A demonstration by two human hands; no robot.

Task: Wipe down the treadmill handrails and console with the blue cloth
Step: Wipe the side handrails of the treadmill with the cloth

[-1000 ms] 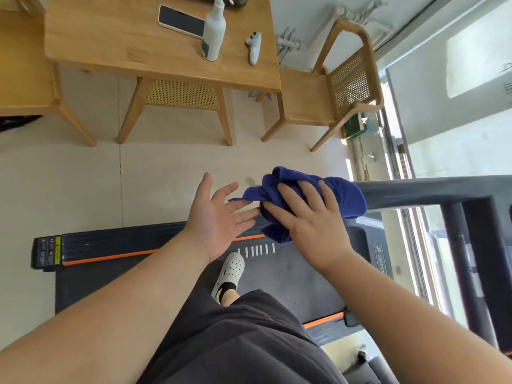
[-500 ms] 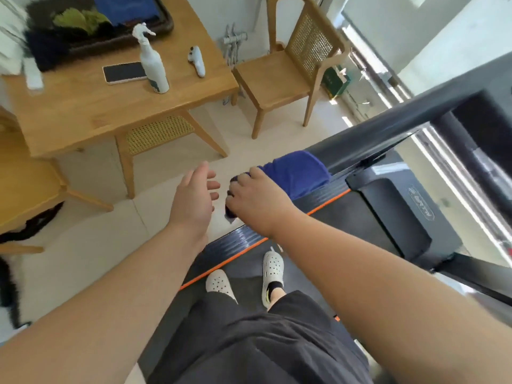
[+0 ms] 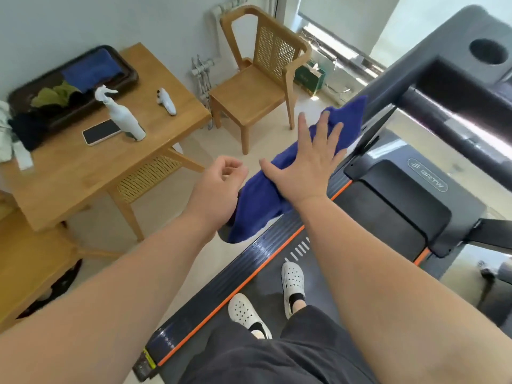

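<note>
Pressure matters here imo: flat palm, long strokes up the handrail (image 3: 388,90) toward the console (image 3: 471,51). Right hand (image 3: 307,162) is spread, fingers straight, pressing the blue cloth (image 3: 257,206) onto the rail. The cloth runs under the palm and droops off the near end. Left hand (image 3: 219,184) is loosely curled just beside it, holding nothing.

Two hands: left hand (image 3: 219,188), right hand (image 3: 306,162). Two shoes (image 3: 245,314) (image 3: 292,281). Two blue cloths (image 3: 263,198) (image 3: 90,70). One spray bottle (image 3: 125,117), phone (image 3: 101,132), tray (image 3: 132,75), table (image 3: 83,176).

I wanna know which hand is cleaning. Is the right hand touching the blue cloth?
Touching. The head view shows the right hand lying flat, fingers spread, on top of the blue cloth.
</note>
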